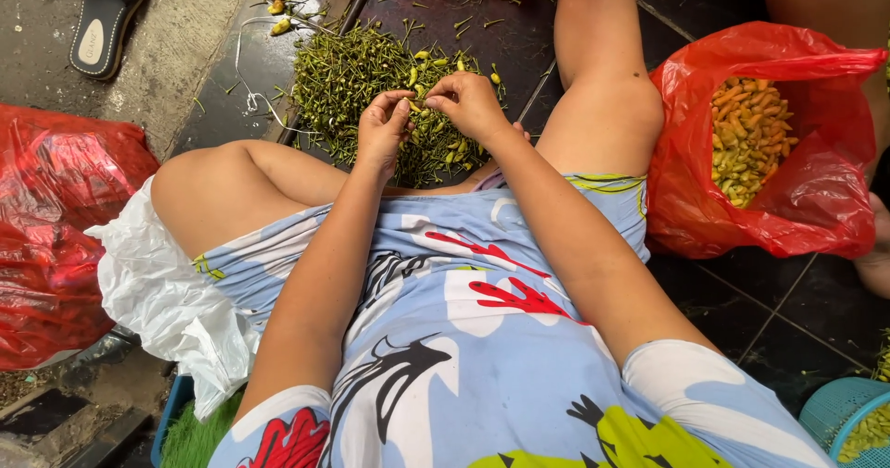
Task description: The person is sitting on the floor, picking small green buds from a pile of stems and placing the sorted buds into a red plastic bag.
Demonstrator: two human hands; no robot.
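My left hand and my right hand meet above a heap of green stems and small yellow-green chilies on the dark floor. Both hands pinch one small chili between the fingertips, the left from the left side, the right from above. I sit on the floor with my knees spread around the heap, my blue patterned clothes filling the lower view.
An open red plastic bag full of orange-yellow chilies lies at the right. Another red bag and a white plastic bag lie at the left. A black sandal sits top left. A teal basket stands bottom right.
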